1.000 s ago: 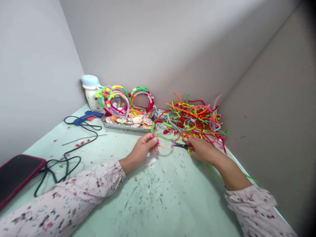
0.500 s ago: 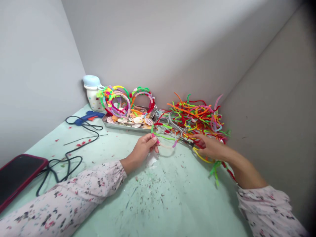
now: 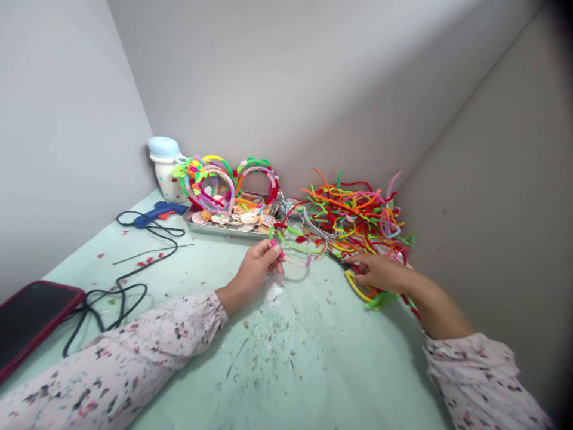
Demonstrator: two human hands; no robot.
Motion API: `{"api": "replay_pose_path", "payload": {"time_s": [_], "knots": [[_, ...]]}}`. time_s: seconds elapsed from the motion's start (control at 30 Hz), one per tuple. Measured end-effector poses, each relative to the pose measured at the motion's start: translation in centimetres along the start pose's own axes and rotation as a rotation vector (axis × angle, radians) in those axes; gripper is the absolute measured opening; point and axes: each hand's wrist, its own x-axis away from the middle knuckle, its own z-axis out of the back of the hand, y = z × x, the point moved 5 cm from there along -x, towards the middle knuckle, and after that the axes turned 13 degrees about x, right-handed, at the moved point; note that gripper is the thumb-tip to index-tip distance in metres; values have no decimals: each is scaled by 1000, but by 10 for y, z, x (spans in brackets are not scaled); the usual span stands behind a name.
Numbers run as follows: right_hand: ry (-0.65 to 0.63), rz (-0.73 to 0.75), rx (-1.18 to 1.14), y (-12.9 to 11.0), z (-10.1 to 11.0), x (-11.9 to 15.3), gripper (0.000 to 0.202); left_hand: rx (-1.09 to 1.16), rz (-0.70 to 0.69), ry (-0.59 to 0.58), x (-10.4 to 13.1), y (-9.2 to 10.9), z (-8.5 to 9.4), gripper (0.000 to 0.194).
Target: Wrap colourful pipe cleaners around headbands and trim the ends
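Observation:
My left hand (image 3: 260,263) pinches a thin headband (image 3: 295,263) wound in parts with pink, green and lilac pipe cleaner. Its curve points to the right, over the table. To the right, my right hand (image 3: 373,272) is closed at the handles of dark scissors (image 3: 339,260), whose blades point left toward the headband. A yellow loop (image 3: 356,288) and a green tuft (image 3: 380,300) lie below that hand. Behind it is a heap of colourful pipe cleaners (image 3: 353,206), with grey bare bands (image 3: 316,221) at its left edge.
A metal tray (image 3: 224,231) holds shells and finished-looking colourful headbands (image 3: 217,185). Left of it are a lidded white cup (image 3: 168,176) and a blue glue gun (image 3: 156,214) with a black cord (image 3: 123,280). A phone (image 3: 33,322) lies at the far left. Scraps dot the table (image 3: 335,370).
The headband in my left hand has shifted slightly left. My right hand and the scissors have moved a little left, and the green tuft below lies closer to the yellow loop.

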Motion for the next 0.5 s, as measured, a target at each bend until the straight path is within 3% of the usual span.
{"api": "replay_pose_path", "payload": {"time_s": [0.2, 0.3, 0.5], "knots": [[-55, 40, -33, 6, 0, 3, 50, -12, -3, 12, 2, 2, -2, 24], [-140, 41, -192, 15, 2, 8, 51, 1, -16, 22, 2, 3, -2, 24], [-82, -11, -544, 24, 18, 24, 46, 1, -31, 12, 1, 4, -1, 25]]}}
